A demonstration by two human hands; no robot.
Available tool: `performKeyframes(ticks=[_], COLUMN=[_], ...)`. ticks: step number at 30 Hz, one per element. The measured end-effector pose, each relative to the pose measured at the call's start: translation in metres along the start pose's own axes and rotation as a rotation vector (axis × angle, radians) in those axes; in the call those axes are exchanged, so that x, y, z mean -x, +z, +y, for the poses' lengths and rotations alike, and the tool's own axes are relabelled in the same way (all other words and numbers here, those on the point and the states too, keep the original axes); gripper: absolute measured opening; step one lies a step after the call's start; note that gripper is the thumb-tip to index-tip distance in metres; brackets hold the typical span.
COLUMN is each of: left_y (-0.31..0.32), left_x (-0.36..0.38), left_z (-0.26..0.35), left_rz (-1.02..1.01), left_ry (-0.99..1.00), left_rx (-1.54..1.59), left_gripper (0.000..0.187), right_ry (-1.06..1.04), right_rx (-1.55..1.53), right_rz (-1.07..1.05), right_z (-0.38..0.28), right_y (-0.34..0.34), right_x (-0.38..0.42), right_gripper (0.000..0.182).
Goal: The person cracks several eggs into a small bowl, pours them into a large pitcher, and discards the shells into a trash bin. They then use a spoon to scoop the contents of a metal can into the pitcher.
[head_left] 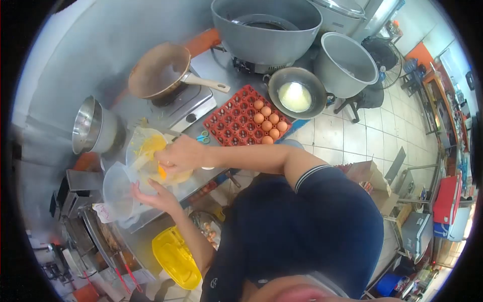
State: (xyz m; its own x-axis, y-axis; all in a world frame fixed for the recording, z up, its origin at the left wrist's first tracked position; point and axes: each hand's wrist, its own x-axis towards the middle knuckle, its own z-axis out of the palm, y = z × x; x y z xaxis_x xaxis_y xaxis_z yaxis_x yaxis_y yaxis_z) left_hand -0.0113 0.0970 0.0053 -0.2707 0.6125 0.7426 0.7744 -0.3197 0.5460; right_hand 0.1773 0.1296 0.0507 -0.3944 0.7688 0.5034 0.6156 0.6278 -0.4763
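My right hand (180, 155) is closed above a pale bowl (135, 142) with yellow-orange egg mixture (152, 146) in it. Bright orange yolk (162, 172) shows just below those fingers; what they grip is hidden. Fingers apart, my left hand (157, 198) is beside a translucent plastic bowl (116, 187), its fingertips overlapping the rim in this view. Behind the right hand lies a utensil with a yellow-smeared end (142, 122). Teal-handled scissors (203, 137) lie near the right wrist. A red egg tray (229, 117) holds several brown eggs (266, 121) at one end.
A pan (160, 70) sits on a portable stove (193, 111). Beyond the tray are a wok (307, 83) with pale contents and large grey pots (266, 38). Metal bowls (95, 126) stand at the left. A yellow container (176, 256) is below the table edge.
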Motion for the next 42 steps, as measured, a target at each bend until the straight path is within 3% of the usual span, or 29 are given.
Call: performKeyframes(ticks=[2, 4, 5, 6, 7, 8, 10, 14, 16, 18, 20, 22, 23, 24, 25, 27, 30, 35, 37, 39, 40, 41, 42], left_y=[0.000, -0.004, -0.010, -0.014, -0.006, 0.001, 0.036, 0.068, 0.078, 0.085, 0.087, 0.089, 0.089, 0.092, 0.095, 0.105, 0.108, 0.092, 0.084, 0.085, 0.084, 0.082, 0.079], left_x=[0.006, 0.024, 0.031, 0.044, 0.043, 0.046, 0.068, 0.087, 0.092, 0.103, 0.097, 0.103, 0.106, 0.105, 0.104, 0.111, 0.117, 0.118, 0.114, 0.112, 0.110, 0.109, 0.105], left_z=[0.002, -0.002, 0.008, 0.031, 0.053, 0.055, 0.053, 0.038, 0.027, 0.016, 0.018, 0.016, 0.019, 0.021, 0.024, 0.020, 0.012, 0.011, 0.015, 0.014, 0.015, 0.016, 0.023], left_rz=[0.026, 0.038, -0.080, -0.355, -0.429, -0.685, -0.710, -0.754, -0.795, -0.757, -0.819, -0.858, -0.875, -0.801, -0.718, -0.690, -0.670, -0.710, -0.596, -0.556, -0.513, -0.509, -0.558], left_ry=[-0.001, 0.157, 0.228, -0.179, -0.090, -0.165, -0.154, -0.202, -0.222, -0.182, -0.191, -0.177, -0.207, -0.113, -0.010, -0.016, -0.031, -0.069, 0.000, -0.012, -0.020, -0.028, -0.178], left_rx=[-0.046, 0.020, 0.062, 0.278, 0.342, 0.285, 0.290, 0.453, 0.468, 0.461, 0.369, 0.296, 0.289, 0.253, 0.219, 0.167, 0.108, -0.027, 0.003, 0.060, 0.120, 0.112, 0.241], left_gripper=[0.038, 0.034, 0.031, 0.031, 0.034, 0.036, 0.035, 0.036, 0.037, 0.036, 0.039, 0.042, 0.042, 0.042, 0.043, 0.042, 0.042, 0.042, 0.042, 0.041, 0.040, 0.040, 0.040], right_ry=[0.039, 0.025, 0.107, 0.196, 0.209, 0.214, 0.693, 0.834, 0.964, 0.933, 0.744, 0.734, 0.567, 0.392, 0.395, 0.474, 0.387, 0.281, 0.256, 0.164, 0.161, 0.411, 0.668], right_rx=[-0.056, -0.326, -0.429, -0.535, -0.513, -0.471, -0.833, -0.897, -1.170, -1.115, -0.751, -0.757, -0.678, -0.592, -0.596, -0.450, -0.359, -0.413, -0.442, -0.571, -0.576, -0.761, -0.939], right_rz=[-0.017, 0.226, 0.227, 0.210, 0.169, 0.140, -0.175, -0.277, -0.393, -0.485, -0.532, -0.606, -0.543, -0.470, -0.477, -0.627, -0.626, -0.563, -0.548, -0.394, -0.402, -0.465, -0.527], right_z=[0.000, 0.014, 0.020, 0.029, 0.049, 0.067, 0.067, 0.086, 0.107, 0.119, 0.120, 0.129, 0.131, 0.133, 0.133, 0.133, 0.129, 0.141, 0.145, 0.148, 0.143, 0.140, 0.137], right_y=[-0.009, 0.003, 0.005, 0.007, 0.019, 0.027, 0.010, 0.015, 0.020, 0.028, 0.027, 0.028, 0.030, 0.033, 0.036, 0.040, 0.039, 0.057, 0.061, 0.065, 0.058, 0.047, 0.040], right_x=[0.009, 0.024, 0.033, 0.044, 0.060, 0.074, 0.091, 0.106, 0.113, 0.115, 0.114, 0.116, 0.115, 0.115, 0.113, 0.103, 0.105, 0.120, 0.122, 0.123, 0.119, 0.115, 0.112], right_gripper=[0.024, 0.031, 0.037, 0.044, 0.045, 0.046, 0.040, 0.040, 0.039, 0.039, 0.038, 0.040, 0.043, 0.045, 0.045, 0.050, 0.052, 0.056, 0.058, 0.058, 0.058, 0.056, 0.054])
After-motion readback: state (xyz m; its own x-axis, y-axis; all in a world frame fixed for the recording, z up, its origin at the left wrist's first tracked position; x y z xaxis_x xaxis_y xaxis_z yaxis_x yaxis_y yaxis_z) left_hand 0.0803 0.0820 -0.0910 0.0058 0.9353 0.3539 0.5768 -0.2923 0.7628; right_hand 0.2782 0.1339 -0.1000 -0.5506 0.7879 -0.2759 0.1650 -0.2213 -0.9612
